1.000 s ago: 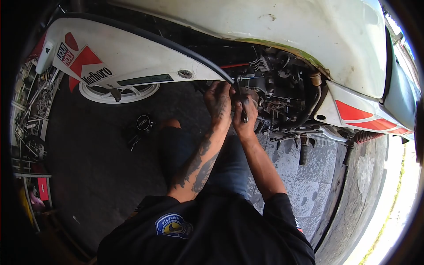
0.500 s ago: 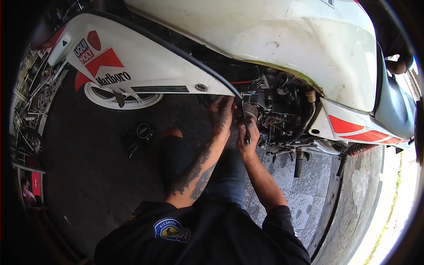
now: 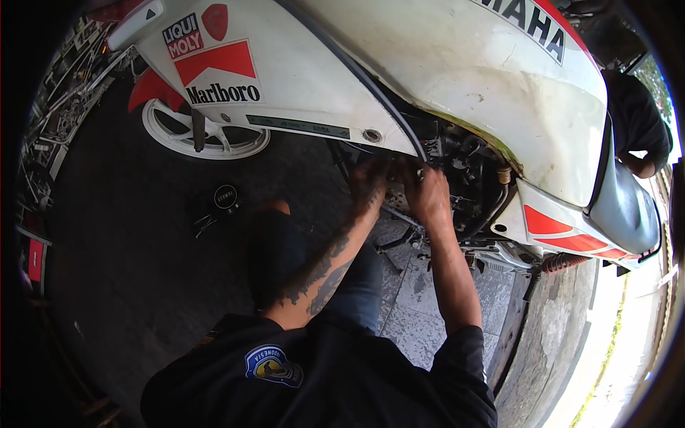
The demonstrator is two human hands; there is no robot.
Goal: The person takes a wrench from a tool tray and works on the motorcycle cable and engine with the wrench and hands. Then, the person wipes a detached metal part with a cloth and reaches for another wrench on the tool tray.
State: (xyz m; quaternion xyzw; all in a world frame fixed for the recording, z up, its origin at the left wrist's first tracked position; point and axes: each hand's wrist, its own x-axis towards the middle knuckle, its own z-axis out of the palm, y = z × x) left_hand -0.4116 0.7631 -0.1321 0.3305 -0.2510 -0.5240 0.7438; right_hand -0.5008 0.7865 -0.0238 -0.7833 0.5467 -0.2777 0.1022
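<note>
Your two hands, left hand (image 3: 369, 180) and right hand (image 3: 429, 192), are side by side at the rear tip of the fairing (image 3: 300, 85), which spreads between their 10 and 11 o'clock; your fingertips are hidden, so I cannot tell either grip; the fairing bears one "LIQUI MOLY" sticker (image 3: 183, 37) and one "Marlboro" sticker (image 3: 222, 70); between 1 and 2 o'clock, the tank (image 3: 514, 93) shows "MAHA"; at 9 o'clock, one black cover (image 3: 226, 199) reads "YAMAHA"; at 7, one badge (image 3: 274, 365) reads "INDONESIA".
</note>
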